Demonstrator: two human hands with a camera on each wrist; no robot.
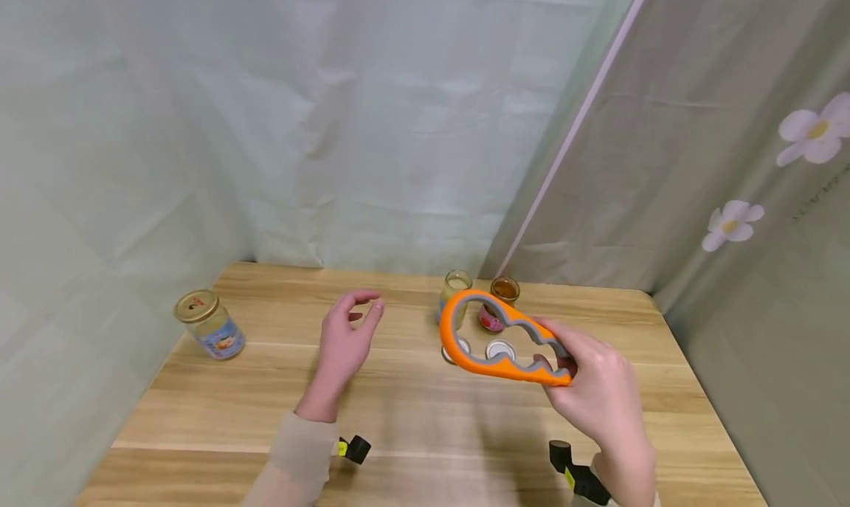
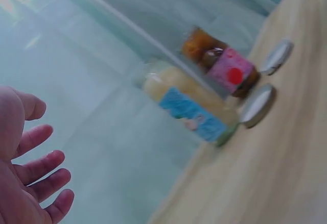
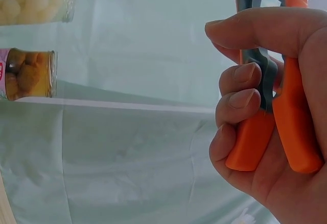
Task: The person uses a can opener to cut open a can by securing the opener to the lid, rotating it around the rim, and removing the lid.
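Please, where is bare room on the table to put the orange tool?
In the head view, bare tabletop shows between the closed jar and the left hand, and between the right hand and the right edge. It is crowded around the two open jars and two loose lids.

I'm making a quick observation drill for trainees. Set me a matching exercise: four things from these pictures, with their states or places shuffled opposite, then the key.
1. orange tool
2. jar at the table's left side
3. pink-labelled jar
4. left hand

A. lid off
B. held in the right hand
C. holding nothing
D. lid on

Pairs: 1-B, 2-D, 3-A, 4-C
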